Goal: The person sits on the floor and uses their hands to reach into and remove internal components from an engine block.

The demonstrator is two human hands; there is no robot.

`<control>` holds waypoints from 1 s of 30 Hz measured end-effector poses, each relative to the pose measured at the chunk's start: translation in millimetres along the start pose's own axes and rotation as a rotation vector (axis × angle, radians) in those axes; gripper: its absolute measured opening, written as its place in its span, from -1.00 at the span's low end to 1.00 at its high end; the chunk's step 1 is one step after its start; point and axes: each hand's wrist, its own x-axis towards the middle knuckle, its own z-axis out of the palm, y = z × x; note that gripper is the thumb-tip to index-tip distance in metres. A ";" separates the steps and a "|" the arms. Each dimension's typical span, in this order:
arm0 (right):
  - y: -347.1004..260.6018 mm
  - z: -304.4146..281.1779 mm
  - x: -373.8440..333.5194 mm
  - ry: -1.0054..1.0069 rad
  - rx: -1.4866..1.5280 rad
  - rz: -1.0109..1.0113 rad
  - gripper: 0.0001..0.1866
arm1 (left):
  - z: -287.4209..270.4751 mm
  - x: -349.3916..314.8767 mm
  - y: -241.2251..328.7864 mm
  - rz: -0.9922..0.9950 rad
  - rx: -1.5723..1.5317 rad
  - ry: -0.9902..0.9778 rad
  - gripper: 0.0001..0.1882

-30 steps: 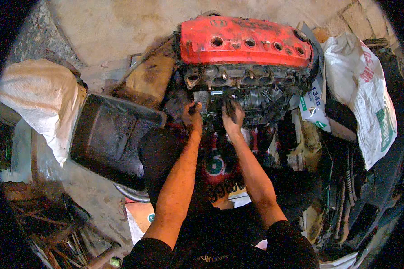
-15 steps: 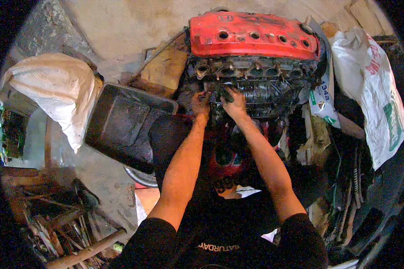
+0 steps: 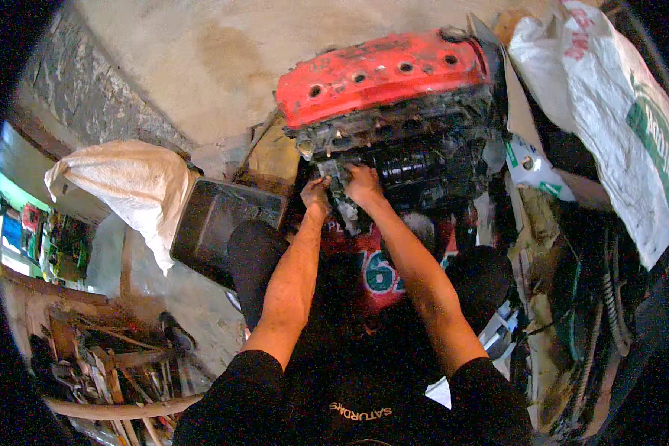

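An engine with a red valve cover [image 3: 383, 74] stands in front of me, its lower block dark and greasy. At the block's near left end, both hands are on a grey, bracket-like metal part [image 3: 343, 204]. My left hand [image 3: 317, 193] is closed at the left side of this part, thumb up along its edge. From the right, my right hand [image 3: 363, 185] grips its upper portion with curled fingers. Whether the part is attached to the engine cannot be told. Some of my fingertips are hidden behind the part and in shadow.
Left of the engine is a black plastic tray [image 3: 227, 215], with a pale sack [image 3: 130, 182] beyond it. White sacks [image 3: 609, 126] hang at the right. Wood scraps [image 3: 119, 364] are piled at the lower left, and a red cloth [image 3: 379, 275] with figures lies below my hands.
My view has turned, so the engine sits further left and tilted. The grey metal part now shows between my hands, where earlier my right hand was around something dark.
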 end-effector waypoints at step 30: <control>26.5 1.8 -6.5 0.078 0.405 0.159 -0.72 | 24.6 -42.5 30.5 0.128 0.090 0.042 -0.75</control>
